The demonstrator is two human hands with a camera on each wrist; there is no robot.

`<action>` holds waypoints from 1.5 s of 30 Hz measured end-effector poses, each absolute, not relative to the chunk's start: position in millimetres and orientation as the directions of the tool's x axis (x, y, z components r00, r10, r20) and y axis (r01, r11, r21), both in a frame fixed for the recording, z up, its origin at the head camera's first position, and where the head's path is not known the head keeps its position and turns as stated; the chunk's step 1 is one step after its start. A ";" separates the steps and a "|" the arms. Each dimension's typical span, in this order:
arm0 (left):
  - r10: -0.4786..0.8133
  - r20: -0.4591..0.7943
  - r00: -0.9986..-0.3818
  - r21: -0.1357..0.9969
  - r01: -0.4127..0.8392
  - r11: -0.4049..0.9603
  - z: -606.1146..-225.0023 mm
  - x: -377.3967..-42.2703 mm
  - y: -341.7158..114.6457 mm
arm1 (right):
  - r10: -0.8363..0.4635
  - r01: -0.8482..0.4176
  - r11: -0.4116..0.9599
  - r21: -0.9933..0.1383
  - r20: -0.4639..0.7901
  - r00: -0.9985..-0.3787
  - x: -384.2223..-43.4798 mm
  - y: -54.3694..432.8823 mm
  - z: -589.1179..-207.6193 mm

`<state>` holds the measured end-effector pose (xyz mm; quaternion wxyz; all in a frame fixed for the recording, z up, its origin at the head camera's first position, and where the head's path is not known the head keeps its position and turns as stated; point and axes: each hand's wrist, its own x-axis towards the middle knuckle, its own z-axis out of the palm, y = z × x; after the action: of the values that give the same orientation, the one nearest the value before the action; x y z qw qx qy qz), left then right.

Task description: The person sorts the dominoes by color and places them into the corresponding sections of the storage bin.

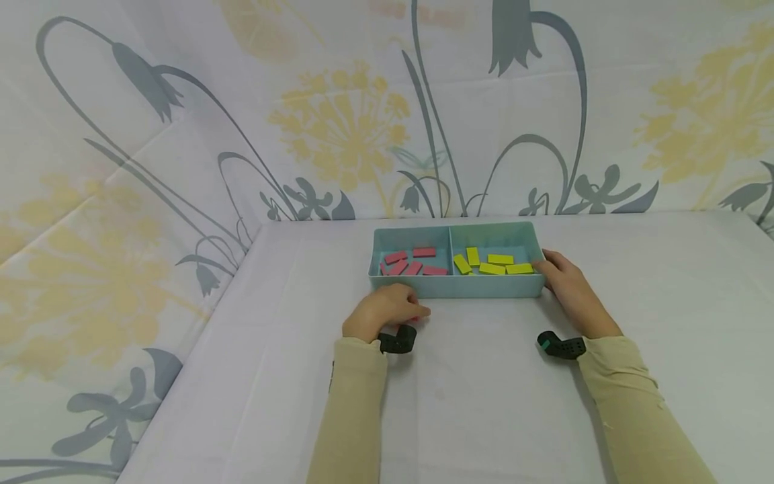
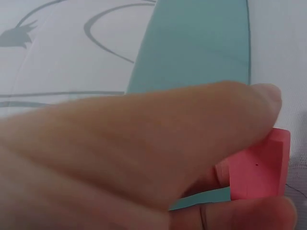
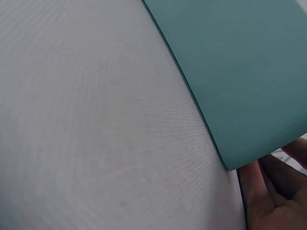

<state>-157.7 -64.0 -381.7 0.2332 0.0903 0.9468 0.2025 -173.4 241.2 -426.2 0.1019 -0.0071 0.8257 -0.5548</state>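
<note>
A light blue two-compartment box (image 1: pixel 478 288) stands on the white cloth. Pink blocks (image 1: pixel 424 253) lie in its left compartment and yellow blocks (image 1: pixel 500 259) in its right one. In front of the box's left part, my left hand (image 1: pixel 387 310) pinches a pink block (image 2: pixel 256 167) between thumb and fingers; the left wrist view shows it close up. My right hand (image 1: pixel 568 286) holds the box's right end, thumb at the rim and fingers against the outer wall. In the right wrist view, part of that hand (image 3: pixel 280 211) is hidden behind the box.
White cloth (image 1: pixel 484 403) covers the tabletop. Behind the box and along the left rises a flower-printed fabric (image 1: pixel 357 128). Dark devices (image 1: pixel 398 339) are worn on both wrists, below the tan sleeves.
</note>
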 end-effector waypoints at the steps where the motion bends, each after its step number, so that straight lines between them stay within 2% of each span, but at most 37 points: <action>1: 0.263 -0.407 -0.875 0.429 0.072 0.901 -381.6 -157.7 -64.5 | -0.124 0.102 0.385 -0.917 -0.161 -0.979 -173.3 241.2 -426.1; 14: 0.358 -0.373 -0.856 0.509 0.133 0.850 -378.6 -159.1 -62.6 | -0.124 0.098 0.385 -0.918 -0.156 -0.980 -173.0 241.4 -425.9; 22: 0.410 -0.343 -0.845 0.633 0.115 0.765 -376.2 -158.8 -60.6 | -0.117 0.101 0.390 -0.915 -0.158 -0.980 -174.5 240.7 -424.3; 31: 0.442 -0.295 -0.847 0.651 0.161 0.742 -370.2 -157.7 -59.5 | -0.116 0.106 0.394 -0.913 -0.164 -0.980 -173.7 240.6 -424.0; 45: 0.562 -0.161 -0.811 0.809 0.218 0.546 -364.5 -158.8 -63.7 | -0.117 0.101 0.390 -0.915 -0.158 -0.980 -173.0 240.7 -425.0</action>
<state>-158.8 -63.7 -364.5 0.2057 0.2282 0.8547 0.4184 -173.0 240.7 -425.0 0.0987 -0.0051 0.8278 -0.5522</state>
